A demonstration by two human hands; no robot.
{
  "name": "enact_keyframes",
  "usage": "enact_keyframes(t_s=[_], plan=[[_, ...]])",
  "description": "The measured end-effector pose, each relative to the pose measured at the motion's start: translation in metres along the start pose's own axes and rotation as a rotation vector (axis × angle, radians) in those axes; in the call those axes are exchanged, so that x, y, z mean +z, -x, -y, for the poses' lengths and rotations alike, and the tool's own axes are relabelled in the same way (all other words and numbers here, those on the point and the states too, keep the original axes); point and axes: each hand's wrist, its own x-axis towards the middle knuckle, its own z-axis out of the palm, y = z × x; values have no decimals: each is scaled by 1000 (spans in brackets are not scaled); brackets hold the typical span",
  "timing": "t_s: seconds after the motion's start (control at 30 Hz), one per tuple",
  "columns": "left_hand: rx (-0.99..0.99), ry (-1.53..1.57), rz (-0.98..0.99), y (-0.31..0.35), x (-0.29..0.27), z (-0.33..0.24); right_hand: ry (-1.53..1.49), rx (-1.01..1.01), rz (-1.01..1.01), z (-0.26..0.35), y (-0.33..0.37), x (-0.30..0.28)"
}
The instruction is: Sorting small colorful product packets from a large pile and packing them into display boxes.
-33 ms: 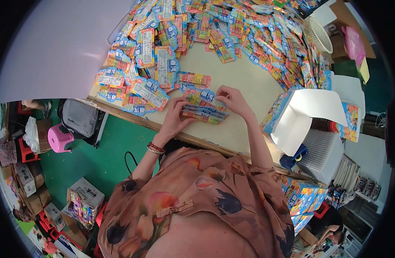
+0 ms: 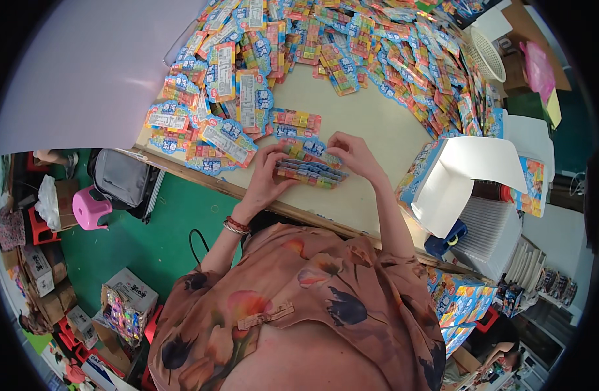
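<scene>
The bent fingers and thumb of a bare left hand (image 2: 265,179) close around the left end of a small, loosely fanned stack of multicoloured, blue-edged card-and-plastic packs (image 2: 306,175), held tilted just above the table's near edge; the bare right hand (image 2: 355,156) has its fingers curled, the gap to the thumb small, at the upper right corner of the rearmost pack, though whether they pinch it cannot be told; red and pale beaded bracelets (image 2: 236,226) circle the left wrist.

Taking the stack as the dial's centre, a single yellow, pink and blue pack (image 2: 297,121) lies flat at 12 o'clock, just beyond it on a pale, wood-edged table (image 2: 371,111); overlapping packs with white label panels (image 2: 227,142) spread at 10 o'clock; a broad heap of the same packs (image 2: 410,58) arcs from 11 to 2 o'clock; an open, white-lined printed cardboard box (image 2: 443,173) stands at 3 o'clock, a dark blue plastic tape dispenser (image 2: 445,239) at 4; a round-cornered pink plastic stool (image 2: 91,208) sits near 9 o'clock, on a green floor (image 2: 172,241).
</scene>
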Motion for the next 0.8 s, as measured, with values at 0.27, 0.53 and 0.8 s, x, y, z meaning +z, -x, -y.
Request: enact_keyframes(t_s=[0.27,0.53,0.8], plan=[[108,-356,-93,-1,-3,-15,-81,-14,349,30,3,6],[-3,-46,29,2,-10,-7,83,101,558,45,-14,3],[-182,178,209,7,-10,-17,362,-44,-41,53,-73,18]])
